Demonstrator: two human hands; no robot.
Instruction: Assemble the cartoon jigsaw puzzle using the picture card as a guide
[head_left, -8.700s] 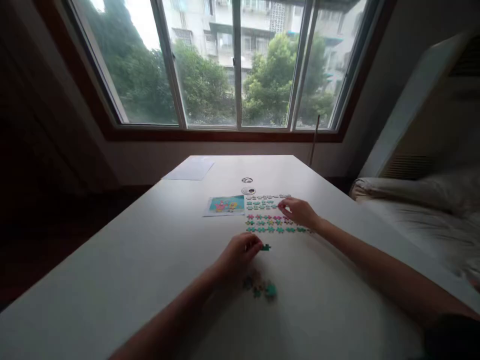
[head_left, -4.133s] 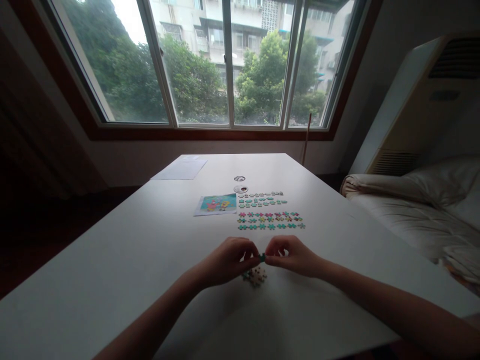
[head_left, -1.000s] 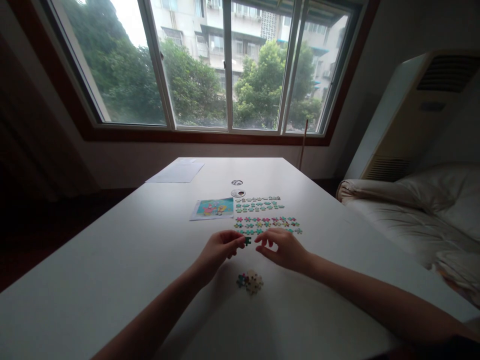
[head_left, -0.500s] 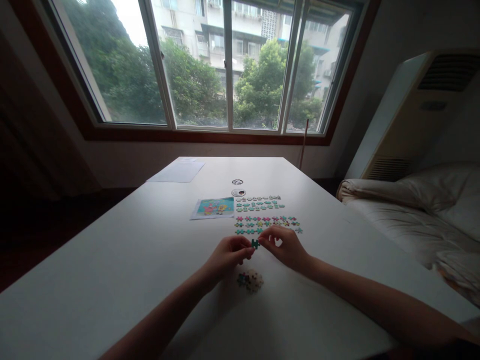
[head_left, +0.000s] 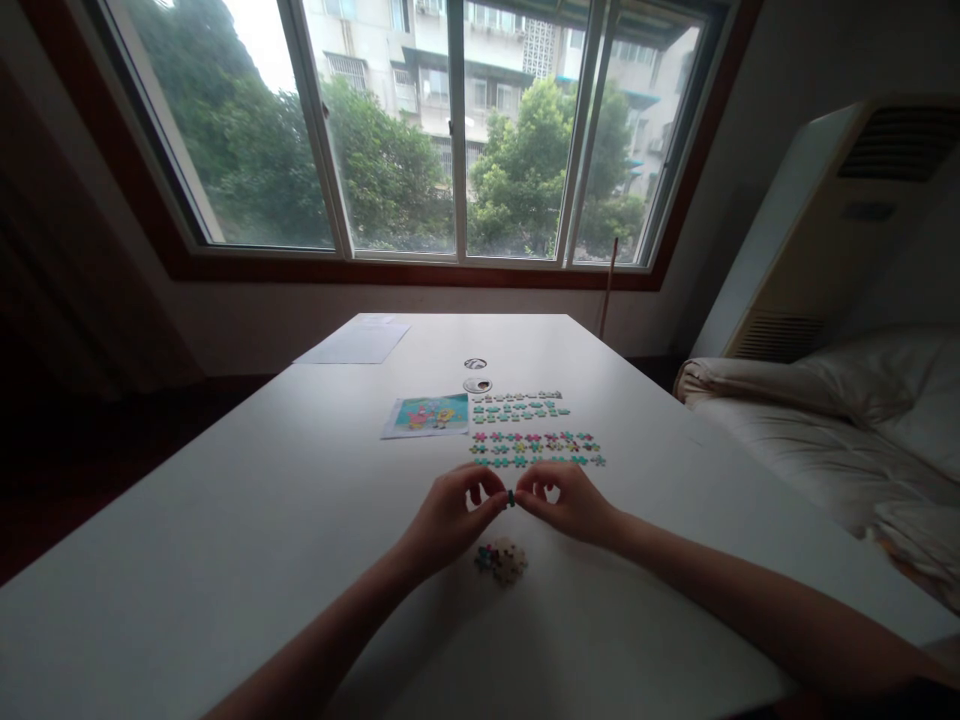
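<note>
A small green jigsaw puzzle piece (head_left: 511,497) is pinched between my two hands, above the table. My left hand (head_left: 459,508) grips its left side with thumb and forefinger. On the other side, my right hand (head_left: 564,497) has its thumb and fingertips closed on the piece. Below the hands lies a small heap of loose puzzle pieces (head_left: 502,562), some with the pale back up. Just beyond them, several rows of puzzle pieces (head_left: 534,439) are laid out, mostly teal, pink and yellow. Left of the rows lies a colourful picture sheet (head_left: 426,416).
The white table (head_left: 247,520) reaches toward the window. Two small round items (head_left: 477,385) lie beyond the picture sheet. White papers (head_left: 352,342) rest at the far left corner. A pale sofa (head_left: 825,420) and a tall air conditioner (head_left: 817,220) stand at the right.
My left hand has risen slightly and its fingers have shifted on the piece. The green piece has turned and now shows narrower. My right hand has lowered a little.
</note>
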